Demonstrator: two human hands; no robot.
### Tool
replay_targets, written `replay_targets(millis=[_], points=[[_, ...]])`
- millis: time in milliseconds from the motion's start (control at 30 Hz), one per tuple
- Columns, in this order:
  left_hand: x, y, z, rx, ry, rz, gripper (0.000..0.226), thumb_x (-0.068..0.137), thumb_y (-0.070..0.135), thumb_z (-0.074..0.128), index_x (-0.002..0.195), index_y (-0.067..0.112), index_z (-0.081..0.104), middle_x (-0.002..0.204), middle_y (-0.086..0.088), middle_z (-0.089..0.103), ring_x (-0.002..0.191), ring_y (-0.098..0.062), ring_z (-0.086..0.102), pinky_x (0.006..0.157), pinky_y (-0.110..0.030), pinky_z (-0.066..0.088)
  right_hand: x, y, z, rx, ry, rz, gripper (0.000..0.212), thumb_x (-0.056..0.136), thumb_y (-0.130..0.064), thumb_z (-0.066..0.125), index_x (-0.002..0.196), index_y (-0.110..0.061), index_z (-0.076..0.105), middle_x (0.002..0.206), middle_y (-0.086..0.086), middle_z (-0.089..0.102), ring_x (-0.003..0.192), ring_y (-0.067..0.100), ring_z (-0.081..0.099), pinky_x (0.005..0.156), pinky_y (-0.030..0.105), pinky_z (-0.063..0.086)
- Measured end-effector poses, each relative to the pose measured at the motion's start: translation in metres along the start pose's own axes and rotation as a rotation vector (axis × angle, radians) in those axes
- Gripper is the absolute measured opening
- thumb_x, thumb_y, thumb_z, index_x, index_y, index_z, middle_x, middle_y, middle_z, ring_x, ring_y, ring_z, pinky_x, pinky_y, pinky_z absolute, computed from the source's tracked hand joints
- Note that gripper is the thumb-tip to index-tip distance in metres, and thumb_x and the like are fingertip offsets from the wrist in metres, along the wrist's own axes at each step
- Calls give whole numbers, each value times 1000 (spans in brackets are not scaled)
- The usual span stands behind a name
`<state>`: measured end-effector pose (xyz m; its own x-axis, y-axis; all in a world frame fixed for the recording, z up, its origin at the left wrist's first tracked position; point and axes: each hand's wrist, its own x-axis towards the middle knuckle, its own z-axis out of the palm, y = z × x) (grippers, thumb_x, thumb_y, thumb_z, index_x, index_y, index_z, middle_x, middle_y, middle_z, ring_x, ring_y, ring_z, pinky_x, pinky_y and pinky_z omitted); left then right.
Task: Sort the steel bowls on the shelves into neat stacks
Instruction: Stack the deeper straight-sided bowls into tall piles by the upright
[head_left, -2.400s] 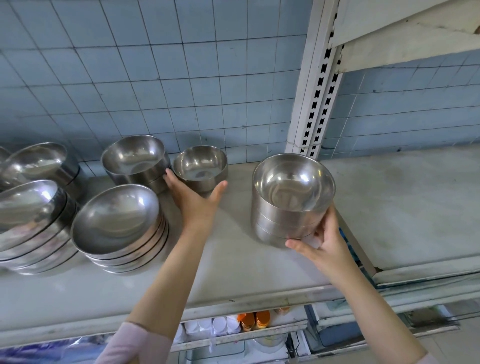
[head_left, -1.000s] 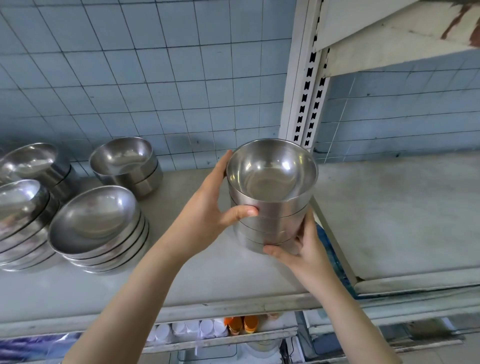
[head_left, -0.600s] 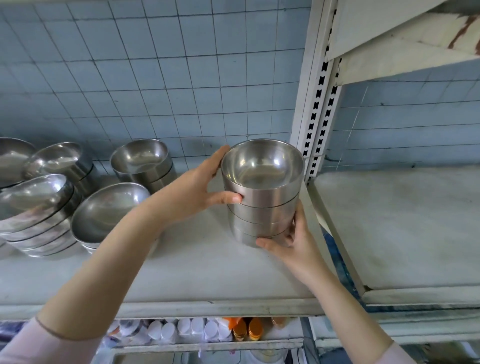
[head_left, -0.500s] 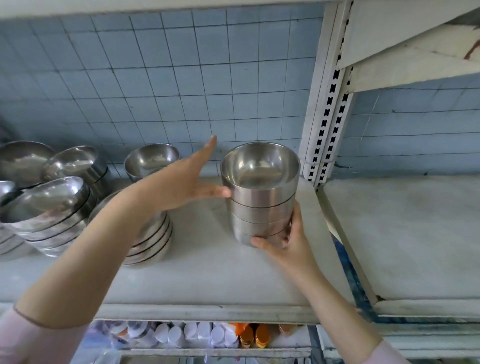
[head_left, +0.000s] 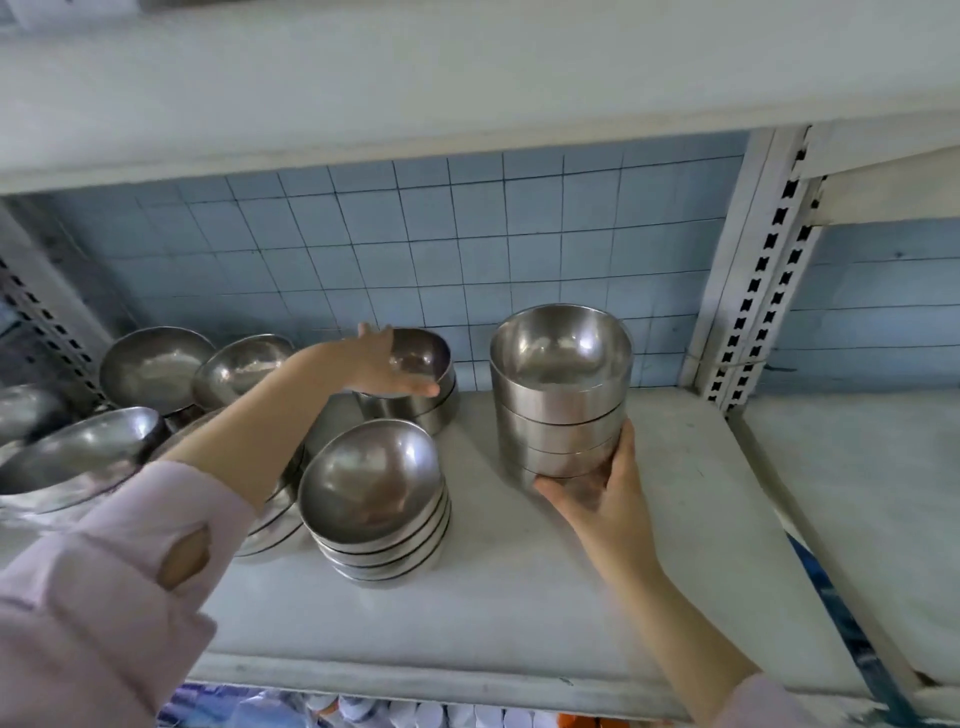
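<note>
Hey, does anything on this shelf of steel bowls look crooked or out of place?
Yes. The wide bowl stacks at the far left lean over, tilted rather than level. The straight-sided stack held by the right hand stands upright, and the low stack looks neat.

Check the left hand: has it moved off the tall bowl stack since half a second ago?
Yes. The left hand has moved left, away from the slotted upright, off the tall bowl stack to the back bowl stack.

so both arms have pale pink long sleeves pushed up off the forearms, left sleeve (head_left: 109, 587) bunched up loose with a little keyhole gap at the cuff. left hand (head_left: 382, 364) and right hand (head_left: 597, 501) bare, no gloves
</note>
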<state>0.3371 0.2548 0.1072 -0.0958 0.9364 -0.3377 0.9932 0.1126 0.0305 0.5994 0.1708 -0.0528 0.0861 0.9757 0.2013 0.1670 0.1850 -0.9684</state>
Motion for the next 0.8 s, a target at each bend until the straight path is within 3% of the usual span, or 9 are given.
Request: replay_targets(millis=[100,167,233,300,367,467,533,633,800], points=[[16,-8,8,-49,-21,7,138,56,84,60,153,16,-10,161,-11,-11,145,-38,22,116,-50,25,0,2,3,-22,26,-26,115,60,-52,87,153,-29,23,140,-10,56,125,6,57,104,42,50],[19,-9,11,-91,14,13,137,56,83,65,154,19,-5,161,-12,0,144,-37,22,115,-50,27,0,3,4,-38,35,-41,114,61,-50,88,153,-30,23,140,-11,57,124,7,58,103,42,51],[17,-8,12,-84,91,46,129,59,79,66,154,20,3,159,-13,15,142,-37,25,114,-51,27,-1,4,5,-56,39,-54,112,63,-45,89,153,-32,23,138,-13,57,123,5,58,102,39,51],[13,-10,7,-58,166,74,116,71,71,64,154,16,5,159,-13,17,143,-36,23,115,-49,23,-2,3,5,-62,42,-60,109,65,-39,90,152,-34,24,135,-16,58,120,1,59,101,33,51],[4,-16,-6,-109,224,70,117,67,75,65,153,20,8,155,-12,25,139,-38,27,112,-50,27,-2,2,6,-61,48,-62,108,65,-38,90,151,-36,25,134,-17,58,120,1,59,101,31,51],[-13,-23,-34,-286,330,141,119,46,85,67,141,24,30,129,-1,52,118,-29,51,101,-44,42,-2,0,6,-58,55,-56,107,63,-43,89,150,-37,26,134,-17,59,121,3,59,102,34,51],[-28,-16,-54,-358,360,251,105,60,74,71,142,22,31,116,6,53,103,-21,55,90,-33,41,-3,0,7,-66,61,-45,110,61,-49,87,151,-37,25,136,-17,58,122,3,58,103,36,51],[-50,19,-77,-475,355,377,99,71,65,69,150,29,19,131,3,47,106,-20,49,84,-32,37,-2,0,7,-94,71,-29,118,59,-56,87,153,-35,20,141,-14,55,126,5,56,105,40,50],[-72,84,-75,-481,132,576,110,61,70,70,151,35,16,148,2,40,120,-20,47,92,-33,41,-2,3,6,-110,84,-31,119,58,-58,85,154,-35,19,140,-18,54,124,1,56,104,36,50]])
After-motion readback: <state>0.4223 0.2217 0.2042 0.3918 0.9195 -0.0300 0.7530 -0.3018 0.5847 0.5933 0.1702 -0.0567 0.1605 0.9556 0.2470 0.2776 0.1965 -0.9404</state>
